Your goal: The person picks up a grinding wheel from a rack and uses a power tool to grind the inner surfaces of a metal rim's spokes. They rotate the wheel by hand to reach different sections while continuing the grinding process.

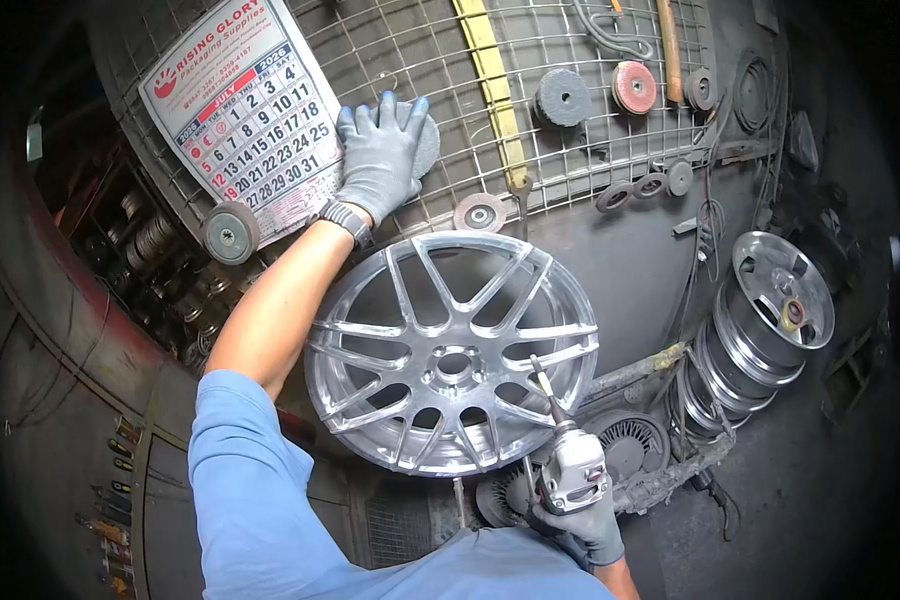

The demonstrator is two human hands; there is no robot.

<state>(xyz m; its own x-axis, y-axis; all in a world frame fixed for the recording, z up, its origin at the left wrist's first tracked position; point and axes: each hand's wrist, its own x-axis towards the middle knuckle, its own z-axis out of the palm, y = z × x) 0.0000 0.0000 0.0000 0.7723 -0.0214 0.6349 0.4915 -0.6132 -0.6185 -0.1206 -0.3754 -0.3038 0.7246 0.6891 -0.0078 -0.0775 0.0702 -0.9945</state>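
Blue sleeves filled the bottom of the view, and just past them the right hand, in a grey glove, had its grip closed around a silver die grinder. That tool's thin shaft pointed up and to the left, with its tip right at the lower right part of the alloy wheel, by the rim. Couldn't tell if the tip was actually touching the metal or just sitting over it.

That wheel was the big shiny multi-spoke one in the middle, face toward the camera, leaning up in front of the wire mesh panel.

Up top, the left hand was stretched out on a bare arm, also gloved in grey, with a dark watch at the wrist. Its fingers were spread flat over a round grey disc hanging on the mesh, so a loose palm-on grip rather than a clenched one. Just beside that hand on the left hung a calendar with red and black numbers.

More discs and wheels hung on the mesh: a dark grey one, a reddish one, and a grey one under the calendar. A stack of bare rims sat off to the right, well apart from the work.
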